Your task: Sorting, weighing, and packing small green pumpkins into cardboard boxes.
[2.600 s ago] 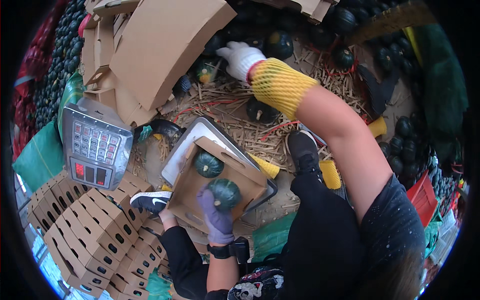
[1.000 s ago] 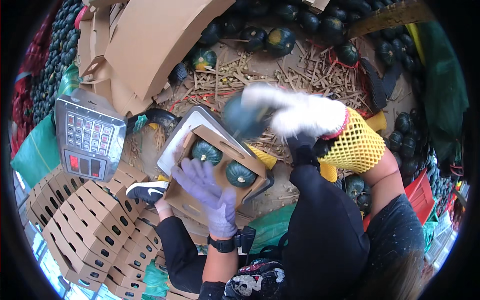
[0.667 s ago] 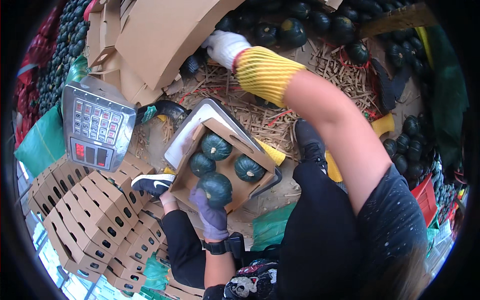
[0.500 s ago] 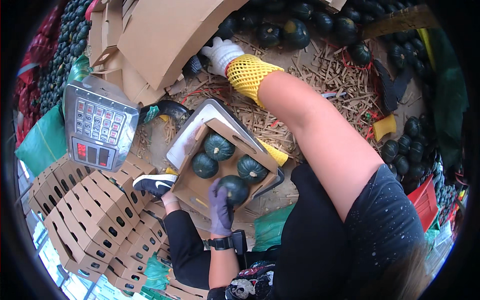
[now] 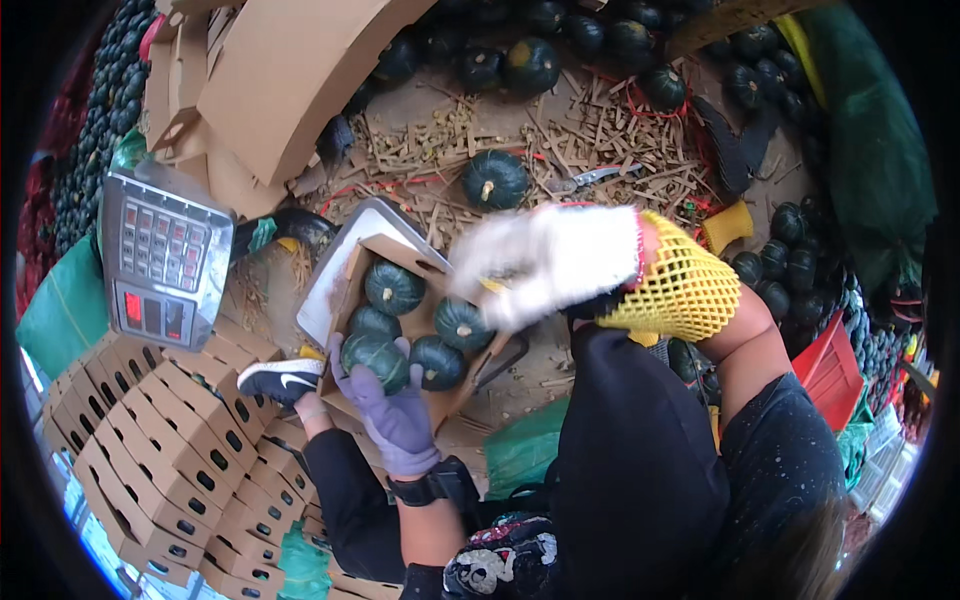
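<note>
A dark green squash [image 5: 376,360] rests in my left hand [image 5: 388,410], which wears a purple glove; its fingers cup the squash at the near left of the open cardboard box [image 5: 452,405]. Several more squashes [image 5: 462,323] lie inside that box. The box sits on the pale platform [image 5: 335,268] of a scale. Just right of the box is my right hand [image 5: 540,265] in a white glove, smeared by motion, so its fingers cannot be read. A yellow foam net [image 5: 685,285] sleeves that wrist. Beyond the hand, a loose squash [image 5: 495,180] stands on the floor.
The scale's display unit [image 5: 165,260] stands at left. Stacked cardboard boxes [image 5: 170,450] fill the lower left, and a large cardboard sheet [image 5: 300,80] leans at upper left. Shears [image 5: 600,177] lie among cardboard strips [image 5: 420,150]. A red crate [image 5: 825,380] is at right.
My right hand has come back from beside the cardboard at the far left to near the box. My left hand has shifted to another squash. The loose floor squash now shows.
</note>
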Available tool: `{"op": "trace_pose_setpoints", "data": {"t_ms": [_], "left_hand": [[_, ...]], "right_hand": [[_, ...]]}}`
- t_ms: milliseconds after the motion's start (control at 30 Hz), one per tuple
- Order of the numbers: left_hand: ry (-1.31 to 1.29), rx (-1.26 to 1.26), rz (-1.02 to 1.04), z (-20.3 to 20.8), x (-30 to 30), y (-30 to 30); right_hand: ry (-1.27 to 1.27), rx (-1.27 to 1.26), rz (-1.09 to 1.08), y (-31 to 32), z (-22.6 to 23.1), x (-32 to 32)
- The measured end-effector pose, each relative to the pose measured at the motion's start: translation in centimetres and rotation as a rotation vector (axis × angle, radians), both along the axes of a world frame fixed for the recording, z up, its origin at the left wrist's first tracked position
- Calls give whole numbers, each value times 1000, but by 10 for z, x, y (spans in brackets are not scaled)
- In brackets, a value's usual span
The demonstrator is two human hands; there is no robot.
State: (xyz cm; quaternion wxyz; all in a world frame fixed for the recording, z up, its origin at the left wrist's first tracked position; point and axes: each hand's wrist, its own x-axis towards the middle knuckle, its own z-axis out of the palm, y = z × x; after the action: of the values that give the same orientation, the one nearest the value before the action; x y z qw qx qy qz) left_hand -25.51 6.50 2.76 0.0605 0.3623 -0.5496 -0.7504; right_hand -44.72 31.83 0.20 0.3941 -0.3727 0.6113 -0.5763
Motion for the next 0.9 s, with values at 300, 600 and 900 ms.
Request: {"op": "trace_pose_setpoints", "data": {"t_ms": [300,600,900], "left_hand": [[-439,-995,-805,-71,128,-51],[-443,-1213,-311,-22,105,-42],[-334,-1152,-359,-34,81,-11]], "right_hand": [[88,409,-991,52,-94,-49],[359,736,-993,21,-187,-172],[1035,682,-947,-9,-162,-94]]}}
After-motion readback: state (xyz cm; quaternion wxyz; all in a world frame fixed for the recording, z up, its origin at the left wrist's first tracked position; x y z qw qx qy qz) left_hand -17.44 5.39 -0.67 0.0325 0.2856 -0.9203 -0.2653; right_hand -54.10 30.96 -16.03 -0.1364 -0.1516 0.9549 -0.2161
